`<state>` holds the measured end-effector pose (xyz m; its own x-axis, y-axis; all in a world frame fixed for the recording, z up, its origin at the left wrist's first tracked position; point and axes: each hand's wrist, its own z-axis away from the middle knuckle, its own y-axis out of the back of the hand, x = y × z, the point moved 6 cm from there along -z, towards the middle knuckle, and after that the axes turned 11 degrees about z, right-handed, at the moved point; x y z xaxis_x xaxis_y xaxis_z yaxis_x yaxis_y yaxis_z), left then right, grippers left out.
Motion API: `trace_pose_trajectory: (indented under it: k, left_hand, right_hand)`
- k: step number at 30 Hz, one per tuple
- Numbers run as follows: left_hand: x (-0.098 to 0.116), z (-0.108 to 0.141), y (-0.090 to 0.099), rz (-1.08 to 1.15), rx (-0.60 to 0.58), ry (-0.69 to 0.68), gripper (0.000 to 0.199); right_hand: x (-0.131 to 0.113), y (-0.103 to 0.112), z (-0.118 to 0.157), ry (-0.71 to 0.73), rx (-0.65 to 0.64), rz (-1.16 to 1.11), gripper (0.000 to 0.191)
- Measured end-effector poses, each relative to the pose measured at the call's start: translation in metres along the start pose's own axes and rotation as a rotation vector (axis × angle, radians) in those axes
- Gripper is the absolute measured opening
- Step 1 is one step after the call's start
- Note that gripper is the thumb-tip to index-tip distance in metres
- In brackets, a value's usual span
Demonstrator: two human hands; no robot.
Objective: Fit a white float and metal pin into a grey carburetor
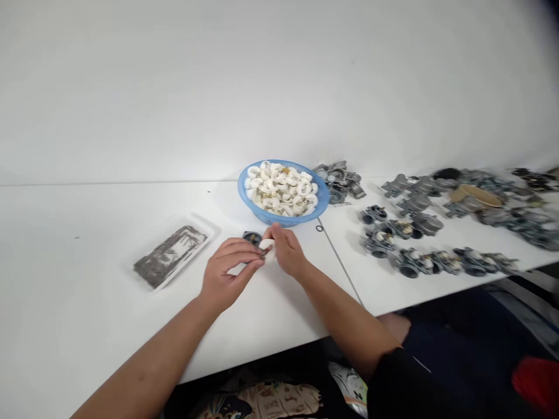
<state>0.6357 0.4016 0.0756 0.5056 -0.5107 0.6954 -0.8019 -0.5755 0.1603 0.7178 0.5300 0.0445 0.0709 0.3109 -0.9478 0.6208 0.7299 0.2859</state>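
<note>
**Grip:** narrow in both hands. The right hand [286, 250] closes over a white plastic float [267, 247]; the left hand [227, 269] pinches a thin dark metal pin [264, 252] at the float, fingertips almost meeting the right hand's. The exact contact is partly hidden.

**Held parts:** directly in front of the blue plastic basket [326, 195], above the white table [87, 233].

**Nearest part:** a dark metal carburetor piece [252, 237] lies just beyond the left hand's fingers, near the basket; whether they touch cannot be told.

**Basket contents:** a heap of white plastic floats [279, 189] with small brass-coloured bits among them.

**Front right of basket:** a small black O-ring [319, 228], just beside the rim.

**Left of basket:** a white tray [210, 228] holding a mass of grey metal pins [170, 256], well apart from the basket.

**Behind right of basket:** a pile of grey carburetor bodies [338, 181], just beside the rim.

**Far right of basket:** rows of carburetor bodies [437, 259], with a tan oval disc [476, 196] among those farthest back.
</note>
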Motion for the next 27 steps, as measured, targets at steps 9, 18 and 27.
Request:
trace_pose_trajectory:
  k: [9,18,27]
  left_hand:
    - [0.006,0.012,-0.004,-0.012,-0.011,-0.074,0.022]
    - [0.010,0.013,-0.002,-0.137,0.075,-0.146,0.038]
    - [-0.008,0.014,0.007,-0.189,0.165,-0.208,0.023]
  right_hand:
    - [-0.002,-0.007,0.004,0.032,-0.027,-0.053,0.061]
    - [0.002,-0.004,0.005,-0.086,-0.035,0.101,0.061]
    - [-0.012,-0.002,0.012,-0.105,-0.100,0.115,0.070]
